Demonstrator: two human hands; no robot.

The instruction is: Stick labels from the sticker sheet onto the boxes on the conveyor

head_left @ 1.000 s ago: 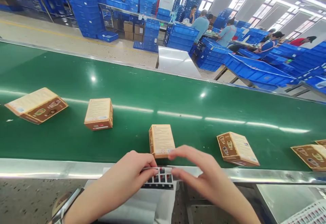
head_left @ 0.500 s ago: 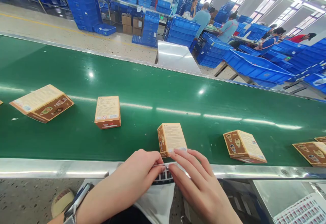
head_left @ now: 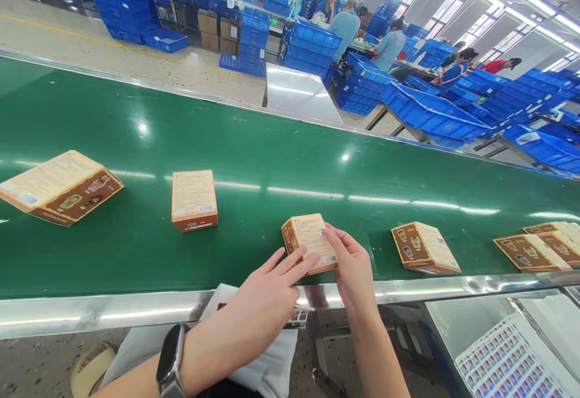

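A small brown-and-cream carton (head_left: 310, 235) lies on the green conveyor belt near its front edge. My left hand (head_left: 267, 295), wearing a watch, has its fingers spread, the tips resting on the carton's near left part. My right hand (head_left: 353, 259) is at the carton's right side, thumb and finger pinched on a small shiny sticker (head_left: 322, 232) at the printed top face. Beneath my left hand, part of a sticker sheet (head_left: 296, 317) shows just below the belt's metal edge; my hand covers most of it, and its support is hidden.
Other cartons lie along the belt (head_left: 136, 265): a carton (head_left: 194, 199) and a tilted one (head_left: 63, 186) leftward, another (head_left: 426, 247) rightward. A large sticker sheet (head_left: 507, 356) rests on a metal surface at lower right. Beyond stand blue crates (head_left: 312, 48) and seated people.
My left hand has left the sheet's edge and moved onto the carton. My right hand has moved from the sheet up to the carton's top face with the small sticker.
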